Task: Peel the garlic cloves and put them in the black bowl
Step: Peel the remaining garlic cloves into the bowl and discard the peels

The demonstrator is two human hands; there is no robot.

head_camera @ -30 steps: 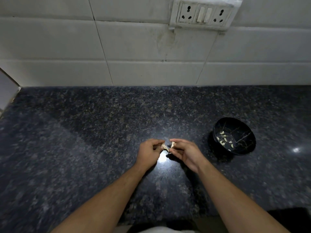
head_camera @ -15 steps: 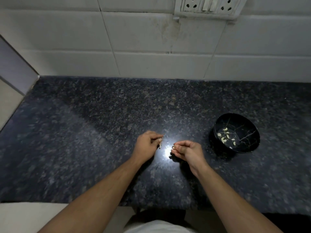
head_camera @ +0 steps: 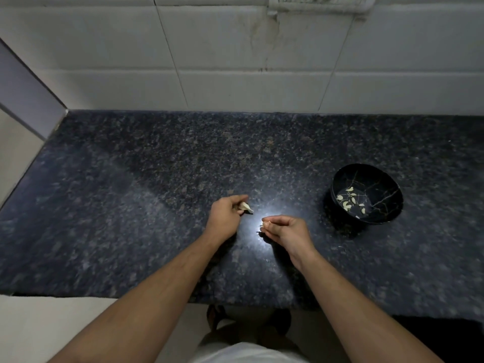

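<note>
Head view, looking down at a dark speckled granite countertop (head_camera: pixel 157 195) that meets a white tiled wall (head_camera: pixel 235 61) along its far edge. Both bare forearms reach in from the near edge and the hands work close together near the middle of the countertop, beside a bright patch of reflected light. The left hand (head_camera: pixel 225 216) is curled, its thumb and fingers pinching a pale garlic clove (head_camera: pixel 245 206) whose pointed tip projects toward the right hand. The right hand (head_camera: pixel 284 227) is also curled, fingertips drawn together around a small pale piece (head_camera: pixel 265 225); whether that piece is skin or clove cannot be told at this size. The two hands are apart, separated by a narrow gap over the lit patch. The black bowl (head_camera: pixel 387 205), marked inside with thin gold lines, stands on the countertop toward the right edge, near the right hand but clear of it. Several peeled cloves (head_camera: pixel 349 201) lie scattered on the bowl's floor, mostly on its left half. A white switch-and-socket plate (head_camera: pixel 319 3) is mounted on the wall at the top edge of the frame, only partly in view. A pale side wall borders the left end of the countertop. Below the near edge, the person's light garment (head_camera: pixel 246 353) and sandalled feet (head_camera: pixel 217 314) on a pale floor are dimly visible.
</note>
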